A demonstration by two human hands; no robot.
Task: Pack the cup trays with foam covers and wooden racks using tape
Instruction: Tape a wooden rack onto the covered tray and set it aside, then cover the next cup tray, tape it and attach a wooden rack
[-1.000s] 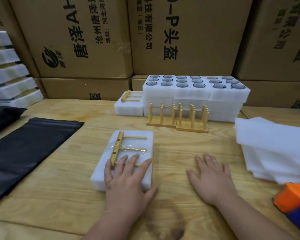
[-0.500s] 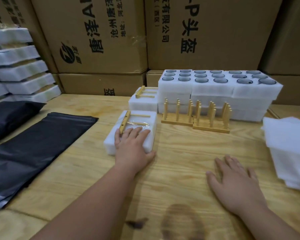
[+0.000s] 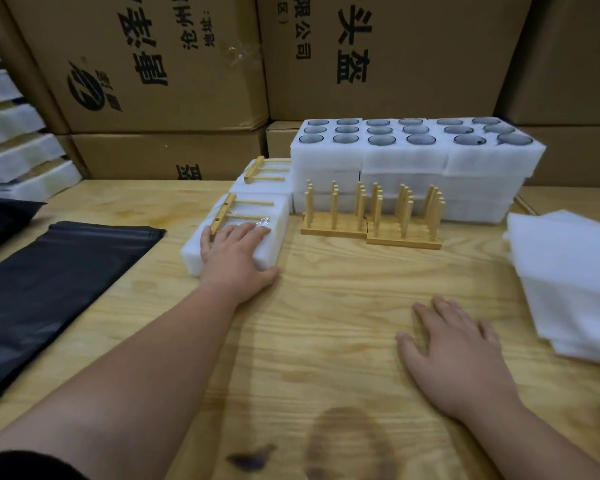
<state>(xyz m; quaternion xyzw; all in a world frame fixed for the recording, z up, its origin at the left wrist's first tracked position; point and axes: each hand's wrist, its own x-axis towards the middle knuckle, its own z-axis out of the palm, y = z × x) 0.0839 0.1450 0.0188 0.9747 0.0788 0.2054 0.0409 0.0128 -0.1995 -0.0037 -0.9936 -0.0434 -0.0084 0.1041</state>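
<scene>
left hand (image 3: pixel 238 252) presses flat on 1 of 2 taped packs (image 3: pixel 278 220); right hand (image 3: pixel 459 358) flat, holding nothing.

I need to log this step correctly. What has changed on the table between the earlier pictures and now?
The left hand, lying flat on the taped foam pack, has pushed it away across the table until it sits just in front of the other finished pack. Its fingers stay straight on top. The right hand remains flat on the wood; the standing wooden racks and cup trays have not moved.
</scene>
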